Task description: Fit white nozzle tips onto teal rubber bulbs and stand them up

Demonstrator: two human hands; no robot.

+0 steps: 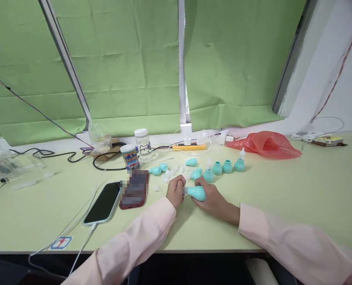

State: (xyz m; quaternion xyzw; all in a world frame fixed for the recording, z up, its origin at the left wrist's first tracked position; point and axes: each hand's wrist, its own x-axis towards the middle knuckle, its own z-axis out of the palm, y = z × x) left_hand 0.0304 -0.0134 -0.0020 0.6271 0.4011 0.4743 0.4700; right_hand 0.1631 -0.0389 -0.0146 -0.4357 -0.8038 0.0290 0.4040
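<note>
My right hand [214, 198] is wrapped round a teal rubber squeeze bulb [197, 193], lying sideways above the table. Its neck points left, toward a clear nozzle [185, 190] pinched in the closed fingers of my left hand [175, 191]. Nozzle and neck meet; how far one sits in the other I cannot tell. Behind my hands stand a bulb with a whitish tip [208, 175], open-necked bulbs [227, 166] and, farthest right, another tipped bulb [239, 165]. Other teal bulbs [155, 171] lie on their sides around a scatter of translucent white pieces [172, 172].
Left of my hands lie a charging phone [103, 204] and a red-edged phone [136, 190]. A labelled tub [130, 157] and a clear jar [143, 144] stand behind. Cables, a yellow bar [189, 147] and a red plastic bag [265, 145] line the back.
</note>
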